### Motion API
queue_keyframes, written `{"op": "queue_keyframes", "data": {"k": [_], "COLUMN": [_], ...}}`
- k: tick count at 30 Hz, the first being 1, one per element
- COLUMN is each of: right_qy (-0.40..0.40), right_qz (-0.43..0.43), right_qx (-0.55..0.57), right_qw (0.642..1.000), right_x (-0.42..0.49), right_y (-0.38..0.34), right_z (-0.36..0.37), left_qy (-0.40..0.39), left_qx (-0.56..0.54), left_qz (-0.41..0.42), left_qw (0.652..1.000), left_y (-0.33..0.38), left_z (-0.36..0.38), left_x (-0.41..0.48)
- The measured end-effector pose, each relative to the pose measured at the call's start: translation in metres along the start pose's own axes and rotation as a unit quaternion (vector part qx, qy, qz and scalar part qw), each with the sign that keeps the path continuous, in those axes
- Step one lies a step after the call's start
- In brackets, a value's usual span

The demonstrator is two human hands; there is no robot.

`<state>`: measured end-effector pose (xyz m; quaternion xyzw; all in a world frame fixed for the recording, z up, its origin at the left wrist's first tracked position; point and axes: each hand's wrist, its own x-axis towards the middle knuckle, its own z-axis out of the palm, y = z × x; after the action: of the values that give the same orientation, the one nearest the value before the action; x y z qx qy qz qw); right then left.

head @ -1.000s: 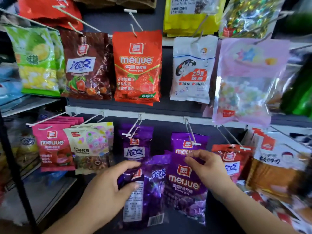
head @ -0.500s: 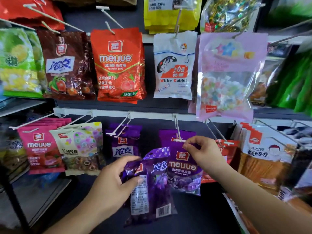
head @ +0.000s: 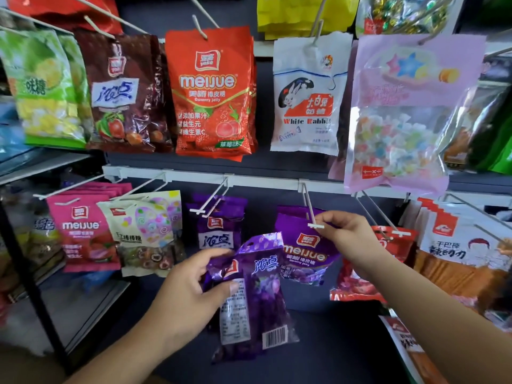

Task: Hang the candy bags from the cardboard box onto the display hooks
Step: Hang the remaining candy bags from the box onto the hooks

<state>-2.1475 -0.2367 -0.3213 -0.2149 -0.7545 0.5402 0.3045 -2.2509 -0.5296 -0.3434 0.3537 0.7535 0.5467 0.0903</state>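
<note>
The left hand [head: 191,297] grips a glossy purple grape candy bag [head: 255,297], back label and barcode showing, tilted below the lower rail. The right hand [head: 352,236] pinches the top edge of a purple meijue gummy bag [head: 304,259] at the white display hook [head: 311,214] tip. Dark open panel lies beneath; neighbouring bags hang close on both sides.

Both forearms are showing bare with no sleeves in view, and the left hand [head: 191,297] and right hand [head: 350,238] are wearing no gloves, rings or watches.
</note>
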Motion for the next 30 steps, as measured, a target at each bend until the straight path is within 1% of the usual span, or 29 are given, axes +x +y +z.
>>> {"op": "queue_keyframes", "data": {"k": [2, 3, 5, 7, 10, 11, 14, 15, 16, 17, 18, 19, 20, 21, 22, 24, 27, 28, 30], "right_qy": [0.016, 0.035, 0.071, 0.114, 0.156, 0.175, 0.267, 0.278, 0.257, 0.189, 0.085, -0.024, -0.113, -0.155, -0.162, -0.14, -0.118, -0.105, -0.066], "right_qz": [0.013, 0.01, -0.009, -0.026, -0.048, -0.069, -0.186, -0.196, -0.171, -0.098, 0.002, 0.095, 0.132, 0.132, 0.121, 0.119, 0.124, 0.124, 0.115], "right_qx": [-0.01, -0.038, -0.106, -0.14, -0.18, -0.192, -0.212, -0.187, -0.131, -0.035, 0.068, 0.132, 0.148, 0.145, 0.152, 0.18, 0.192, 0.199, 0.189], "right_qw": [1.0, 0.999, 0.992, 0.983, 0.97, 0.963, 0.922, 0.921, 0.942, 0.976, 0.994, 0.986, 0.974, 0.968, 0.967, 0.966, 0.966, 0.966, 0.973], "right_x": [0.005, 0.008, 0.015, 0.021, 0.014, 0.004, -0.055, -0.078, -0.1, -0.115, -0.123, -0.124, -0.123, -0.121, -0.12, -0.117, -0.111, -0.107, -0.1], "right_y": [0.003, 0.005, 0.01, 0.009, 0.003, 0.003, 0.014, 0.022, 0.022, 0.014, 0.006, 0.006, 0.008, 0.008, 0.005, 0.0, -0.004, -0.005, -0.002], "right_z": [0.001, 0.003, 0.009, 0.016, 0.02, 0.021, 0.04, 0.05, 0.062, 0.074, 0.085, 0.094, 0.1, 0.105, 0.111, 0.119, 0.126, 0.126, 0.126], "left_qy": [0.005, 0.007, 0.004, 0.001, 0.004, 0.004, 0.005, 0.003, -0.001, -0.007, -0.011, -0.014, -0.017, -0.017, -0.018, -0.032, -0.055, -0.053, -0.008], "left_qx": [-0.015, -0.02, -0.025, -0.029, -0.04, -0.045, -0.052, -0.05, -0.053, -0.06, -0.071, -0.076, -0.078, -0.078, -0.079, -0.068, 0.003, 0.03, 0.066], "left_qz": [-0.002, -0.001, 0.003, 0.006, 0.009, 0.008, 0.005, 0.007, 0.007, 0.002, -0.004, -0.009, -0.015, -0.024, -0.036, -0.063, -0.103, -0.119, -0.15], "left_qw": [1.0, 1.0, 1.0, 1.0, 0.999, 0.999, 0.999, 0.999, 0.999, 0.998, 0.997, 0.997, 0.997, 0.997, 0.996, 0.995, 0.993, 0.991, 0.986], "left_y": [0.002, 0.002, 0.005, 0.008, 0.011, 0.011, 0.009, 0.007, 0.006, 0.005, 0.003, 0.0, -0.001, -0.003, -0.003, -0.006, -0.018, -0.024, -0.036], "left_z": [0.0, 0.0, 0.0, -0.001, -0.005, -0.008, -0.017, -0.019, -0.021, -0.022, -0.023, -0.024, -0.025, -0.028, -0.032, -0.043, -0.064, -0.072, -0.088], "left_x": [0.001, 0.001, -0.001, -0.002, -0.006, -0.008, -0.014, -0.016, -0.018, -0.021, -0.022, -0.023, -0.024, -0.025, -0.026, -0.028, -0.036, -0.039, -0.046]}}
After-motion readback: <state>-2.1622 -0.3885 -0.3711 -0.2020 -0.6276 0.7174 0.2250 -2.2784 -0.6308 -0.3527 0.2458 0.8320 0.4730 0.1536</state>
